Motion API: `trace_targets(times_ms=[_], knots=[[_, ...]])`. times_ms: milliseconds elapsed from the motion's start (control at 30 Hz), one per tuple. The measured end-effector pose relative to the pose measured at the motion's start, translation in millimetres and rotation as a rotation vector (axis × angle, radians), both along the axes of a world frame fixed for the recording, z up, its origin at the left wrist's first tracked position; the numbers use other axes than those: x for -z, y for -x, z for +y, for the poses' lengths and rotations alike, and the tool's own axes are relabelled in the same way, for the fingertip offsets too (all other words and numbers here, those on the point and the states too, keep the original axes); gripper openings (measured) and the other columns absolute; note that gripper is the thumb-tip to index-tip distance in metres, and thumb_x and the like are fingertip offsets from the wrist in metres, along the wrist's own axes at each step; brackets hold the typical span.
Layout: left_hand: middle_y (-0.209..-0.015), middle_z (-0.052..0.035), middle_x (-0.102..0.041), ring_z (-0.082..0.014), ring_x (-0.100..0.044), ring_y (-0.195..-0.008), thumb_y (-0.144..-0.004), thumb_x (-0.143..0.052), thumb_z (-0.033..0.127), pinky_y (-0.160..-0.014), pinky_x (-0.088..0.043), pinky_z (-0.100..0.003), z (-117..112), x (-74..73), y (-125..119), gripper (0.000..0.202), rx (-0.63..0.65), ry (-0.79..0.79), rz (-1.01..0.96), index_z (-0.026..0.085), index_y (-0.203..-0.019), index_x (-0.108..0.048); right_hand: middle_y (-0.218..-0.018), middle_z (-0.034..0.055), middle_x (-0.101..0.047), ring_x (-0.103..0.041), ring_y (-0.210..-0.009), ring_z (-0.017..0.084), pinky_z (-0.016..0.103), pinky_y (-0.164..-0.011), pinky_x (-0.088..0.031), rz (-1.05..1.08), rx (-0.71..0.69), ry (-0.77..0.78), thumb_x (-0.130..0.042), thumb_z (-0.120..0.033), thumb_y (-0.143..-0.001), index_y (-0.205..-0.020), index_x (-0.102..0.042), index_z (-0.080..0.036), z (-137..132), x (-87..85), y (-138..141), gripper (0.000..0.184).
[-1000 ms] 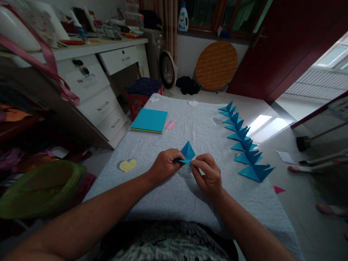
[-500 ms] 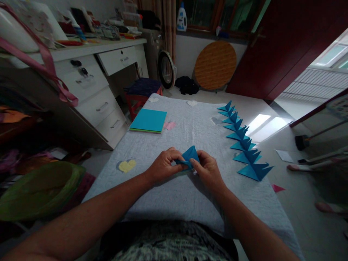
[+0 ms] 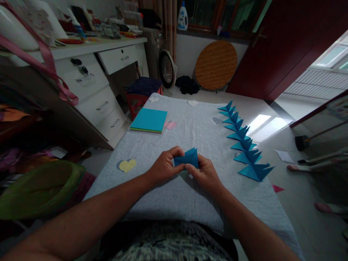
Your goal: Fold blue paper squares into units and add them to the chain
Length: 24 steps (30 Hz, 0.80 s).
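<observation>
A partly folded piece of blue origami paper (image 3: 190, 158) is held between both hands above the near middle of the table. My left hand (image 3: 166, 164) pinches its left edge, thumb in front and fingers behind. On the right side, my right hand (image 3: 204, 172) grips the lower right edge, its thumb pressing the front face. Several finished blue paper cranes (image 3: 252, 170) stand in a row along the table's right side. Beyond my left hand lies a stack of square coloured paper (image 3: 149, 120) with a blue sheet on top.
A grey cloth with heart patches covers the table (image 3: 152, 206). To the left are a green-lined bin (image 3: 40, 188) and a white desk (image 3: 100, 105). A stool (image 3: 144, 87) stands past the far left corner. At right, another person's legs (image 3: 307, 167) show.
The blue paper has turned in my fingers: its raised triangular flap now lies folded toward the left half, showing a narrower, flatter shape. My hands have barely shifted.
</observation>
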<state>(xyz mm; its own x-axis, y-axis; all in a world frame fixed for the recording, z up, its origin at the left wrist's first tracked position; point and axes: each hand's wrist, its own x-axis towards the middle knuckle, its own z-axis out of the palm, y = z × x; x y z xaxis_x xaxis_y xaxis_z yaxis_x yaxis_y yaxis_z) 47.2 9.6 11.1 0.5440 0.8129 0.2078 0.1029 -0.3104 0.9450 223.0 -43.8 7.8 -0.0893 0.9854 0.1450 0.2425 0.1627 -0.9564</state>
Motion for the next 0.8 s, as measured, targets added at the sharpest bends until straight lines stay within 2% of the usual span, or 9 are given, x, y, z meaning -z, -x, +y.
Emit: trace_targets(times_ms=[100, 167, 233, 333, 467, 633, 800], knots=[[-0.075, 0.0068, -0.058, -0.0101, -0.052, -0.065, -0.079, -0.072, 0.026, -0.064, -0.039, -0.022, -2.6, -1.5, -0.9, 0.035, 0.002, 0.074, -0.003, 0.022, -0.103, -0.047, -0.067, -0.0019, -0.057, -0.047, -0.061, 0.012, 0.026, -0.058, -0.038, -0.016, 0.035, 0.003, -0.063, -0.035, -0.085, -0.083, -0.067, -0.018, 0.8, 3.4, 0.5, 0.017], [-0.074, 0.0078, -0.058, -0.0092, -0.051, -0.061, -0.078, -0.072, 0.025, -0.061, -0.038, -0.021, -3.5, -1.7, -1.6, 0.042, 0.023, 0.133, 0.016, 0.023, -0.11, -0.044, -0.066, -0.002, -0.057, -0.047, -0.061, 0.012, 0.027, -0.06, -0.038, -0.018, 0.046, -0.006, -0.062, -0.034, -0.085, -0.082, -0.066, -0.018, 1.0, 5.3, 0.1, 0.017], [-0.073, 0.0076, -0.057, -0.0088, -0.049, -0.06, -0.077, -0.073, 0.027, -0.059, -0.037, -0.021, -3.4, -1.6, -2.1, 0.039, 0.038, 0.169, 0.025, 0.022, -0.106, -0.047, -0.07, -0.0009, -0.06, -0.05, -0.064, 0.014, 0.028, -0.063, -0.04, -0.031, 0.04, -0.016, -0.062, -0.033, -0.085, -0.083, -0.067, -0.018, 1.0, 5.9, -0.7, 0.016], [-0.07, 0.006, -0.054, -0.0089, -0.048, -0.06, -0.076, -0.073, 0.034, -0.058, -0.036, -0.021, -2.2, -1.6, -2.6, 0.029, 0.069, 0.186, 0.033, 0.019, -0.088, -0.052, -0.072, -0.0002, -0.061, -0.053, -0.068, 0.015, 0.029, -0.067, -0.041, -0.082, 0.03, -0.034, -0.062, -0.033, -0.085, -0.081, -0.066, -0.019, 1.0, 4.3, -1.4, 0.015], [-0.063, 0.0062, -0.047, -0.0086, -0.042, -0.058, -0.081, -0.068, 0.034, -0.056, -0.032, -0.022, -1.5, -1.2, -2.1, 0.023, 0.113, 0.12, 0.128, 0.016, -0.073, -0.056, -0.064, -0.003, -0.05, -0.046, -0.064, 0.014, 0.028, -0.064, -0.037, -0.186, 0.102, -0.078, -0.062, -0.034, -0.084, -0.069, -0.057, -0.021, 0.8, 1.7, -2.3, 0.02], [-0.064, 0.0047, -0.048, -0.0097, -0.044, -0.062, -0.084, -0.065, 0.031, -0.059, -0.033, -0.022, 0.6, 2.9, -0.4, 0.021, 0.194, 0.065, 0.161, 0.015, -0.071, -0.059, -0.068, -0.0013, -0.05, -0.048, -0.069, 0.016, 0.03, -0.067, -0.039, -0.167, 0.153, -0.154, -0.056, -0.033, -0.088, -0.07, -0.055, -0.022, 0.8, 1.5, -4.4, 0.021], [-0.066, 0.0028, -0.049, -0.0106, -0.043, -0.062, -0.088, -0.061, 0.043, -0.059, -0.034, -0.023, 3.5, 7.4, -0.3, 0.034, 0.272, 0.133, 0.127, 0.014, -0.07, -0.059, -0.067, -0.0018, -0.045, -0.046, -0.067, 0.015, 0.029, -0.063, -0.038, -0.108, 0.124, -0.113, -0.051, -0.035, -0.093, -0.067, -0.052, -0.022, 0.7, 3.2, -5.6, 0.029]])
